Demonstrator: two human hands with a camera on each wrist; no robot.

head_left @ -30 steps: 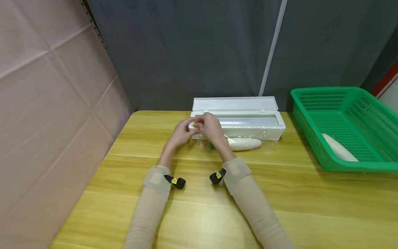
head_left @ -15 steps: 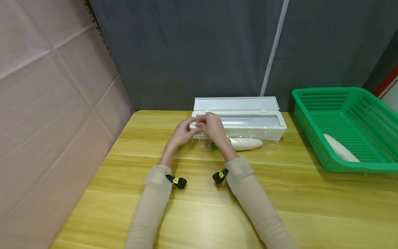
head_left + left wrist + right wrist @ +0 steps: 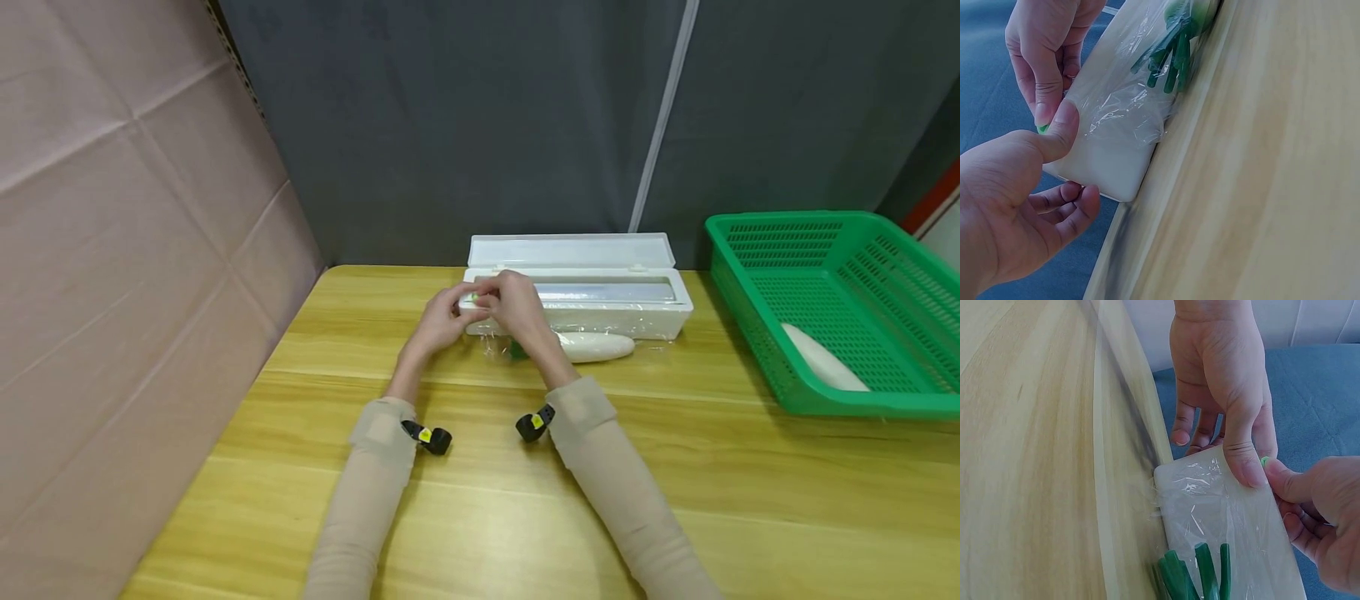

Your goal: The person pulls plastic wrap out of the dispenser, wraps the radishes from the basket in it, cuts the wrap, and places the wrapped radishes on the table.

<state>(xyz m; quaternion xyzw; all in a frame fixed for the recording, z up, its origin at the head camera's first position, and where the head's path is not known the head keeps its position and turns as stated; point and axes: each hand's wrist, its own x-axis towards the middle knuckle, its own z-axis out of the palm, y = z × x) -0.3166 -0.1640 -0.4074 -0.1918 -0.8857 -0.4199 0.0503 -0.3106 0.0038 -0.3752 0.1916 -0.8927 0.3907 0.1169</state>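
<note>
A white cling film dispenser point(image 3: 681, 293) lies with its lid raised at the back of the table. My left hand point(image 3: 438, 322) grips its left end, thumb on the top edge and fingers curled around the end face. Beside that thumb, my right hand point(image 3: 517, 310) pinches a small green tab point(image 3: 1042, 129), mostly hidden by the fingertips. Clear film point(image 3: 1125, 119) hangs over the box front and down across a white radish point(image 3: 600, 347) lying along it. The radish's cut green stems point(image 3: 1207, 572) point toward the box's left end, partly behind my right wrist in the head view.
A green plastic basket point(image 3: 862, 403) stands on the right, with another white radish point(image 3: 821, 358) inside. A dark curtain point(image 3: 450, 125) hangs behind the wooden table point(image 3: 480, 517). Pale pink cloth point(image 3: 150, 292) covers the left side.
My right forearm has shifted slightly to the right, and the head view has moved a little. Both hands keep their hold at the dispenser's left end.
</note>
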